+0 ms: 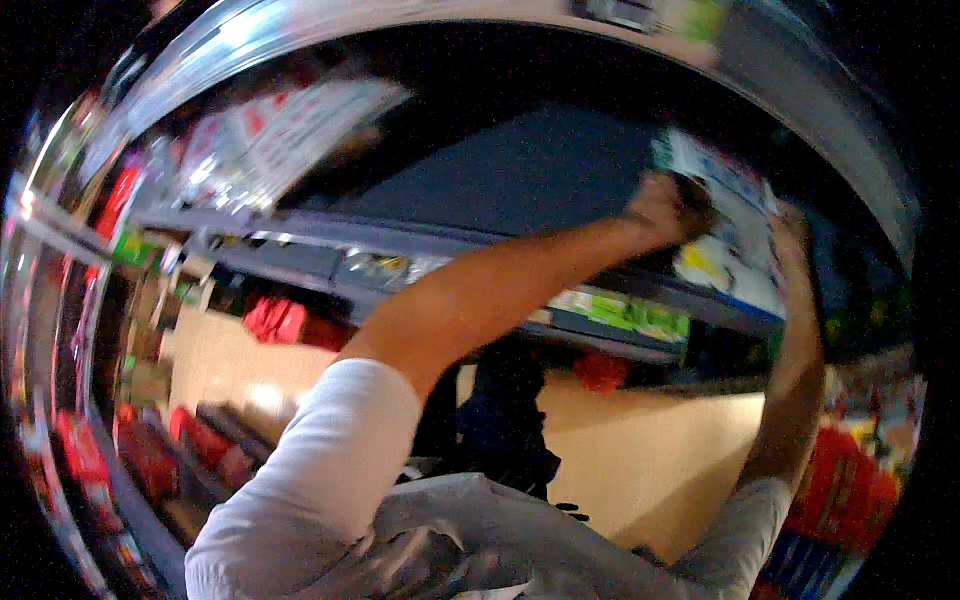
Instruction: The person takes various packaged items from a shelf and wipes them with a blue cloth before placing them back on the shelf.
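Over the dark shelf (520,165), a flat white package (738,245) with yellow and blue print stands tilted between my two hands. My left hand (668,208) is closed at its left side, the fingers curled and partly in shadow. My right hand (790,232) grips the package's right edge, its fingers partly hidden and smeared by motion. Both arms reach forward, the left one crossing over the shelf's front edge.
White packages with red print (290,135) and clear wrapping lie at the shelf's left end. Green labels (620,312) run along the shelf's front rail. Red goods (840,485) stand at the lower right, and more red items (210,440) at the lower left. A curved pale shelf edge (400,32) spans the top.
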The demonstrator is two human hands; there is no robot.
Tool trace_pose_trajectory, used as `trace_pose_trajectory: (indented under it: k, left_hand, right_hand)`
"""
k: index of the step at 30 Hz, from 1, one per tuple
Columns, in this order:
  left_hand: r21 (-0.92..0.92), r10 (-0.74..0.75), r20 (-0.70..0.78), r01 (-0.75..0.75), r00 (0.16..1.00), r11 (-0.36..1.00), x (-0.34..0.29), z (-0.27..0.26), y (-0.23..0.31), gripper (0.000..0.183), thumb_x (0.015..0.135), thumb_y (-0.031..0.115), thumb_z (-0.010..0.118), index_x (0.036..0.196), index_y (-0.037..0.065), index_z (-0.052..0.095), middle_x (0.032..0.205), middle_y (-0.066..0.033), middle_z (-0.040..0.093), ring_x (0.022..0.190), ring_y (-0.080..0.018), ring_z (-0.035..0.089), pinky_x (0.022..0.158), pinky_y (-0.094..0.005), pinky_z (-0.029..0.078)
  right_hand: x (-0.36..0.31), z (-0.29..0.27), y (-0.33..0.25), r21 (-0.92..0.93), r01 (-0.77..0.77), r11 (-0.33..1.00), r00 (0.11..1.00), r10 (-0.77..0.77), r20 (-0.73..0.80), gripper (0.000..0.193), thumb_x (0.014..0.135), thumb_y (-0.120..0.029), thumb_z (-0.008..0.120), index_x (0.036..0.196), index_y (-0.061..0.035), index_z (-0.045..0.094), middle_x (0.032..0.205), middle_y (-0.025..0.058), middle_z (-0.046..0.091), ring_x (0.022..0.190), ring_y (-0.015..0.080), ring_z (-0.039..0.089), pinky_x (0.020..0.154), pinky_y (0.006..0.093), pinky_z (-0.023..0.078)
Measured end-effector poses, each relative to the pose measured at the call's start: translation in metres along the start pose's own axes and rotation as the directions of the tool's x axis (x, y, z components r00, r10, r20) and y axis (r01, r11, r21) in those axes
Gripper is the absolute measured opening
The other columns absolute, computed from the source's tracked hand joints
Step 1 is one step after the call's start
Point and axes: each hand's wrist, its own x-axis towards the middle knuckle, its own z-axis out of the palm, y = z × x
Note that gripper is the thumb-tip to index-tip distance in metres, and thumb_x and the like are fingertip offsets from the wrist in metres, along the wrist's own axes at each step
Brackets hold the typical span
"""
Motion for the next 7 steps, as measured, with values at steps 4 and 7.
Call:
trace_pose_trajectory:
  k: [4, 7]
  left_hand:
    - [0.245, 0.226, -0.287, -0.157, 0.931, 0.957, -0.065, -0.014, -0.034, 0.068, 0.081, 0.042, 0.064, 0.131, 0.002, 0.041, 0.127, -0.0305, 0.041, 0.115, -0.0438, 0.040, 0.101, -0.0447, 0.034]
    - [0.358, 0.312, -0.270, -0.206, 0.911, 0.911, -0.164, -0.111, -0.023, 0.063, 0.079, 0.035, 0.069, 0.131, 0.010, 0.044, 0.133, -0.0294, 0.037, 0.117, -0.0421, 0.041, 0.103, -0.0461, 0.034]
  right_hand:
    - [-0.026, 0.018, -0.062, -0.583, 0.095, 0.807, 0.995, -0.089, 0.039, 0.044, 0.086, -0.026, 0.062, 0.125, -0.0073, 0.055, 0.119, 0.0157, 0.057, 0.108, 0.0277, 0.055, 0.092, 0.0373, 0.043]
    - [-0.070, 0.028, -0.115, -0.353, 0.201, 0.914, 0.961, -0.254, -0.112, 0.043, 0.088, -0.030, 0.061, 0.126, -0.0103, 0.055, 0.129, 0.0165, 0.052, 0.113, 0.0296, 0.053, 0.093, 0.0389, 0.043]
